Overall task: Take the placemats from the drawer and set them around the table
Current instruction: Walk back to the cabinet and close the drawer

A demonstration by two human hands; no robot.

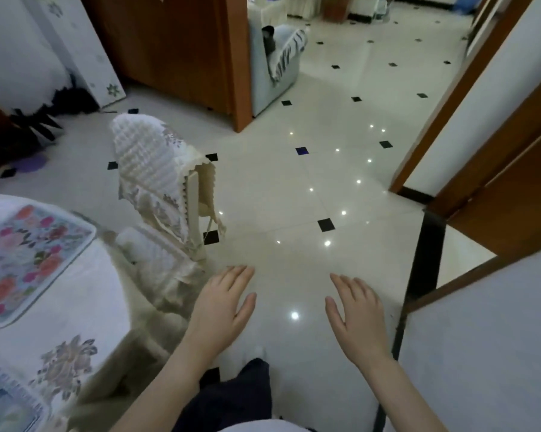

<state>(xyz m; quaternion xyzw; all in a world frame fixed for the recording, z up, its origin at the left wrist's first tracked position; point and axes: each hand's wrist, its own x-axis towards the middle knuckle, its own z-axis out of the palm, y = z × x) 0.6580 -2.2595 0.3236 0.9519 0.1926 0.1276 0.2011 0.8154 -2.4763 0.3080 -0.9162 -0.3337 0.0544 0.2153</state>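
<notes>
A floral placemat (29, 260) with pink and red flowers lies flat on the table (85, 307) at the left, which is covered by a white cloth. The corner of a second placemat (4, 406) shows at the bottom left edge. My left hand (222, 307) and my right hand (356, 313) hover over the floor, palms down, fingers spread, holding nothing. Both hands are to the right of the table and apart from it. No drawer is in view.
A chair (160, 188) with a quilted white cover stands tucked at the table's right side. Glossy tiled floor (294, 182) stretches ahead. A wooden cabinet (175, 51) and a pale sofa (275, 60) stand farther back. A wooden door frame (469, 98) and white wall (481, 353) are on the right.
</notes>
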